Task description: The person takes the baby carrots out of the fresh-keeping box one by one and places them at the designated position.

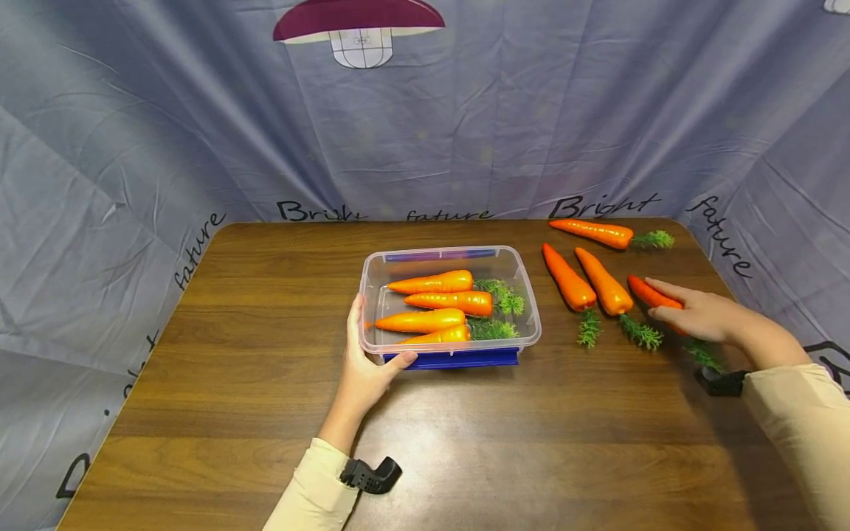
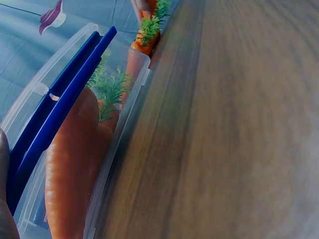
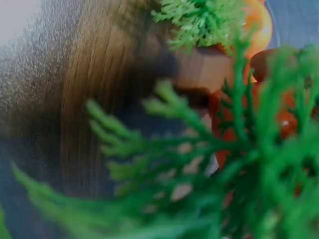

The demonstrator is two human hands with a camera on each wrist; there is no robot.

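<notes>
A clear plastic box (image 1: 524,324) with blue clip latches (image 2: 65,107) stands mid-table, holding several orange carrots (image 1: 432,282) with green tops. My left hand (image 1: 367,369) grips its near left corner, thumb along the front by the blue latch and fingers against the left wall. At the right, my right hand (image 1: 707,316) holds a carrot (image 1: 647,291) around its middle, thumb and fingers on either side. That carrot's leafy top (image 3: 239,164) fills much of the right wrist view, hiding most of the fingers.
Three other carrots lie right of the box: one across the back (image 1: 594,232) and two side by side, a left one (image 1: 567,276) and a right one (image 1: 603,280). A grey-blue printed curtain (image 1: 451,133) borders the back and sides of the wooden table (image 1: 265,310).
</notes>
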